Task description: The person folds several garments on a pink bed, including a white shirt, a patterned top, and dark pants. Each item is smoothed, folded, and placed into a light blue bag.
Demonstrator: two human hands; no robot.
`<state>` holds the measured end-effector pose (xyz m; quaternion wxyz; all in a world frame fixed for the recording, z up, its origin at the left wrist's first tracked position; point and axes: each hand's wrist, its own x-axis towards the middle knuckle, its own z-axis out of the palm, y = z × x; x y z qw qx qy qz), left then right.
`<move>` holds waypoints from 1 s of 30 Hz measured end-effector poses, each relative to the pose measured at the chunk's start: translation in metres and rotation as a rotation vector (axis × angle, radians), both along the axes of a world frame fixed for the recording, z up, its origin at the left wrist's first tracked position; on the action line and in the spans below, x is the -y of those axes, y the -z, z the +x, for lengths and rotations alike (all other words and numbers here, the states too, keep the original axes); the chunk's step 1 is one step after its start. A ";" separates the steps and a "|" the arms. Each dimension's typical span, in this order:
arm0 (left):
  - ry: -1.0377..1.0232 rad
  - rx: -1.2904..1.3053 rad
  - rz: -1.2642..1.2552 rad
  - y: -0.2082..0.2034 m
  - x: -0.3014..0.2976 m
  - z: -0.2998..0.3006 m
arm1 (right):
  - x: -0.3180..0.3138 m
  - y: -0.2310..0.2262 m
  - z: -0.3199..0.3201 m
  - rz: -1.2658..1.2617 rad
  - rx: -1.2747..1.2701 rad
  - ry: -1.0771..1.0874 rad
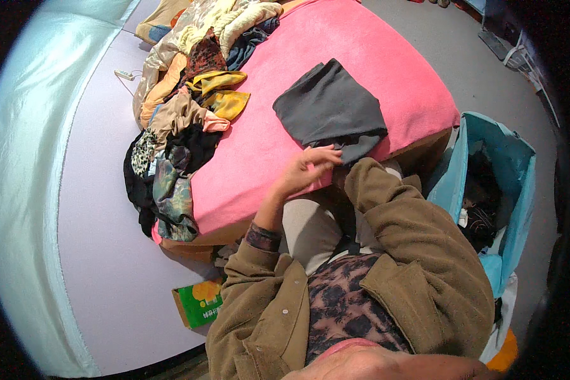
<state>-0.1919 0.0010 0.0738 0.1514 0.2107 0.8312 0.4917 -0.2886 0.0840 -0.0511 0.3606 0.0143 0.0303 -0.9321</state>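
A dark grey garment [329,107], folded into a compact shape, lies on the pink cover [399,69]; its exact kind does not show. At the garment's near edge is my left hand [307,170], its fingers stretched out and apart, holding nothing. The fingertips reach the edge of the cloth; whether they touch it I cannot tell. My right arm, in a brown sleeve [399,209], comes in to the garment's near right corner. The cuff and shadow there hide my right hand and its fingers.
Mixed clothes [177,120] are heaped along the pink surface's left side. A light blue fabric bin [519,190] with dark things inside stands at the right. On the floor at lower left sits a green and yellow box [199,305]. A pale blue curtain [25,190] hangs far left.
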 end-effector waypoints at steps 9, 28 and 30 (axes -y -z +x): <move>-0.338 -0.518 -0.178 0.005 0.026 -0.090 | -0.004 0.000 0.004 0.009 0.012 0.010; -0.590 -0.383 -0.682 0.076 0.032 -0.133 | -0.083 -0.038 0.004 0.071 -0.025 0.107; -0.604 -0.415 -0.748 0.078 0.028 -0.131 | -0.123 -0.063 0.017 0.277 0.006 0.243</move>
